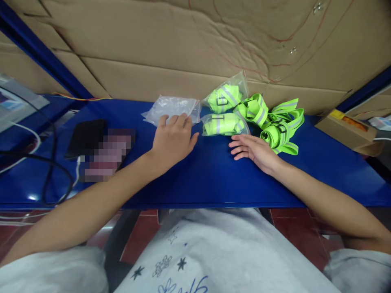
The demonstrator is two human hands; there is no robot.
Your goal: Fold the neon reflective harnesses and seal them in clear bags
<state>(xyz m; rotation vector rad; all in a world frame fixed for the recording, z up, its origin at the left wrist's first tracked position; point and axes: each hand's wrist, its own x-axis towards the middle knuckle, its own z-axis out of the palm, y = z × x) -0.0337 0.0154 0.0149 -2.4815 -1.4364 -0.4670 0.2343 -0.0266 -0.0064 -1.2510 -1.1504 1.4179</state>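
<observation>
My left hand lies palm down on the blue table, its fingertips on the near edge of a stack of empty clear plastic bags. My right hand rests flat on the table with fingers stretched out, holding nothing. It lies just below a bagged neon-green reflective band. A second bagged band sits behind that one. Loose neon-green bands with grey stripes are heaped right beside my right hand.
A black flat object and a blurred patch lie at the left of the table, with black and white cables looping near them. Cardboard sheets form the back wall. A cardboard box stands at the right end.
</observation>
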